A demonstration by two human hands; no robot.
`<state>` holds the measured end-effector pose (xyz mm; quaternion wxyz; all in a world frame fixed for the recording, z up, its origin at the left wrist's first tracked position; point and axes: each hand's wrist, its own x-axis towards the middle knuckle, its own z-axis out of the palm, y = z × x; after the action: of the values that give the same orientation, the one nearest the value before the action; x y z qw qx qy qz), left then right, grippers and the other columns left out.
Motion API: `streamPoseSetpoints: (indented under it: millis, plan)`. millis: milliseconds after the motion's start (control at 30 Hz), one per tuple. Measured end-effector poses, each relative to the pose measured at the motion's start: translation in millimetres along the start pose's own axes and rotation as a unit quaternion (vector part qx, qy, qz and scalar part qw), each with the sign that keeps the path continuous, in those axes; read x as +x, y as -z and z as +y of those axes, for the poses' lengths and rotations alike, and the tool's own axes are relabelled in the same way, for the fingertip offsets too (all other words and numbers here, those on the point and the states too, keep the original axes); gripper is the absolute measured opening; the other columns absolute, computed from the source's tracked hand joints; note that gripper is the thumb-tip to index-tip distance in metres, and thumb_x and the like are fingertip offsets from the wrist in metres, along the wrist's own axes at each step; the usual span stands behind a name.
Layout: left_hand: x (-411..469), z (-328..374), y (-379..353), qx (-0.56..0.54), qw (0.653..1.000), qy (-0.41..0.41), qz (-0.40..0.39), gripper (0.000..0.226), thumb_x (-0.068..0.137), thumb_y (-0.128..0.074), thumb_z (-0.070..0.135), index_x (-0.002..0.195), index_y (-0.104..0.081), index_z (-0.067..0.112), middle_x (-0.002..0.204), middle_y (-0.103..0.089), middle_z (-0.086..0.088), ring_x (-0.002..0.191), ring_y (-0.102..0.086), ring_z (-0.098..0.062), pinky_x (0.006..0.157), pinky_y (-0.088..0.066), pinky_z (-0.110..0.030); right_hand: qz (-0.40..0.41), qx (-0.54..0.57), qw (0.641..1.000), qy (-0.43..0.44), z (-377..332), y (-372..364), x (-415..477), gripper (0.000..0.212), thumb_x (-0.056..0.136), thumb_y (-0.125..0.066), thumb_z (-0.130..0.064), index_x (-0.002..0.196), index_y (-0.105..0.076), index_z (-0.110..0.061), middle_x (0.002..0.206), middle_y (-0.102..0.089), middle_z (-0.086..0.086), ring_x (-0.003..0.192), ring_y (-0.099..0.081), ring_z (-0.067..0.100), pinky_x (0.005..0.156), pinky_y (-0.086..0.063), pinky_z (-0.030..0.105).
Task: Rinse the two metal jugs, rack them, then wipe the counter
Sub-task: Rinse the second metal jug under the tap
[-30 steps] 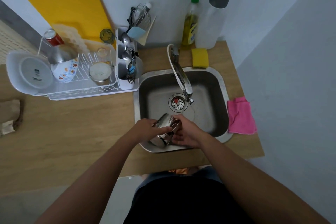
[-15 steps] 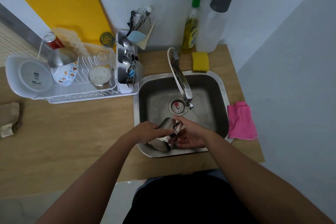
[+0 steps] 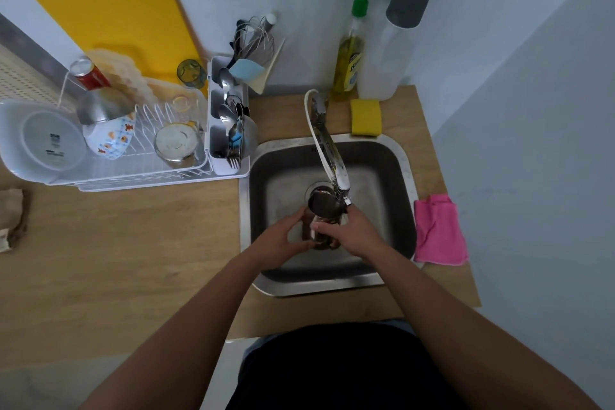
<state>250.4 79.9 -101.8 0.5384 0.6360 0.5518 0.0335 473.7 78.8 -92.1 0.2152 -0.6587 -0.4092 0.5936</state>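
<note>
A metal jug (image 3: 322, 210) stands upright over the steel sink (image 3: 404, 176), its open mouth just under the tap spout (image 3: 336, 173). My left hand (image 3: 283, 240) wraps its left side and my right hand (image 3: 356, 231) grips its right side and handle. The jug's lower body is hidden by my fingers. A second metal jug (image 3: 248, 135) leans against the cutlery holder of the white dish rack (image 3: 133, 176). A pink cloth (image 3: 439, 231) lies on the counter right of the sink.
The rack holds a white plastic tub (image 3: 43, 140), bowls and a glass. A yellow sponge (image 3: 365, 116), a soap bottle (image 3: 351, 53) and a white container stand behind the sink. A yellow cutting board (image 3: 100, 3) leans on the wall. Bare wooden counter (image 3: 133, 243) spreads at left.
The jug was tilted low at the sink's near edge; both hands have turned it upright and lifted it under the tap spout.
</note>
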Motion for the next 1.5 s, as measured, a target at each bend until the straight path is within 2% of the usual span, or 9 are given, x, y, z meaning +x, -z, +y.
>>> streamPoseSetpoints:
  millis: [167,300,467,567,633,1033,1133,1367,1500]
  plan:
    - [-0.4,-5.9,8.0,-0.015,0.999,0.017,0.038,0.064,0.110,-0.068,0.037,0.169,-0.043,0.039,0.164,-0.056,0.004,0.149,-0.056,-0.018,0.114,-0.045,-0.029,0.092,-0.108,0.990,0.009,9.3,15.1,17.6,0.081,0.081,-0.101,-0.032,0.149,-0.057,-0.026,0.138,-0.067,-0.003,0.115,-0.075,0.031,0.093,-0.068,0.051]
    - [-5.1,-16.1,12.3,-0.034,0.998,0.028,0.043,0.053,0.111,-0.064,0.042,0.162,-0.051,0.045,0.155,-0.064,0.011,0.141,-0.061,-0.013,0.118,-0.051,-0.039,-0.024,-0.190,0.981,0.016,2.4,21.1,18.6,0.070,0.082,-0.100,-0.042,0.138,-0.059,-0.029,0.118,-0.072,-0.006,0.071,-0.079,0.014,0.063,-0.062,0.021]
    - [-10.9,-20.8,13.2,-0.046,0.997,0.041,0.052,0.052,0.112,-0.062,0.036,0.163,-0.052,0.034,0.153,-0.066,0.007,0.136,-0.064,-0.014,0.114,-0.052,-0.038,0.040,-0.140,0.989,-0.014,2.9,12.9,25.1,0.067,0.085,-0.098,-0.040,0.141,-0.066,-0.023,0.110,-0.078,-0.005,0.062,-0.078,0.010,0.052,-0.055,0.012]
    - [-12.2,-24.9,14.3,-0.042,0.997,0.041,0.055,0.051,0.113,-0.060,0.034,0.163,-0.052,0.031,0.152,-0.066,0.007,0.132,-0.064,-0.012,0.109,-0.050,-0.031,-0.037,-0.159,0.986,-0.018,5.9,12.4,23.6,0.064,0.084,-0.098,-0.048,0.136,-0.066,-0.027,0.109,-0.083,-0.004,0.073,-0.082,0.013,0.064,-0.062,0.020]
    - [-12.3,-26.8,15.1,-0.050,0.996,0.050,0.058,0.049,0.114,-0.060,0.030,0.163,-0.054,0.028,0.150,-0.067,0.006,0.129,-0.065,-0.012,0.108,-0.048,-0.029,0.026,-0.100,0.994,-0.019,7.6,11.0,25.2,0.068,0.085,-0.097,-0.044,0.142,-0.063,-0.028,0.124,-0.078,-0.004,0.075,-0.083,0.020,0.071,-0.066,0.028]
    - [-5.2,-23.1,8.8,-0.052,0.995,0.071,0.040,0.047,0.114,-0.058,0.034,0.161,-0.055,0.029,0.151,-0.067,0.005,0.126,-0.063,-0.009,0.102,-0.045,-0.027,-0.035,-0.119,0.992,-0.032,9.4,15.7,25.0,0.055,0.090,-0.095,-0.038,0.133,-0.064,-0.025,0.107,-0.081,-0.004,0.062,-0.078,0.011,0.065,-0.064,0.027]
    - [-4.9,-21.0,9.8,-0.048,0.996,0.067,0.044,0.046,0.114,-0.058,0.035,0.160,-0.056,0.030,0.151,-0.068,0.005,0.126,-0.065,-0.010,0.103,-0.046,-0.028,0.042,-0.068,0.996,-0.046,12.9,14.3,25.0,0.059,0.092,-0.092,-0.039,0.140,-0.063,-0.022,0.116,-0.079,0.000,0.062,-0.077,0.011,0.071,-0.066,0.031]
    - [-7.7,-17.1,15.2,-0.043,0.996,0.063,0.054,0.047,0.115,-0.058,0.032,0.161,-0.056,0.027,0.151,-0.069,0.004,0.122,-0.065,-0.008,0.101,-0.045,-0.026,0.017,-0.083,0.996,-0.037,10.8,10.0,25.7,0.050,0.094,-0.092,-0.034,0.133,-0.067,-0.017,0.099,-0.079,-0.003,0.062,-0.075,0.016,0.067,-0.063,0.030]
    - [-9.6,-19.2,16.9,-0.037,0.996,0.059,0.050,0.048,0.115,-0.057,0.033,0.162,-0.054,0.028,0.153,-0.067,0.003,0.125,-0.063,-0.008,0.102,-0.044,-0.027,-0.069,-0.132,0.988,-0.041,3.0,7.0,26.2,0.043,0.092,-0.093,-0.035,0.125,-0.068,-0.022,0.102,-0.082,0.007,0.068,-0.075,0.017,0.065,-0.062,0.026]
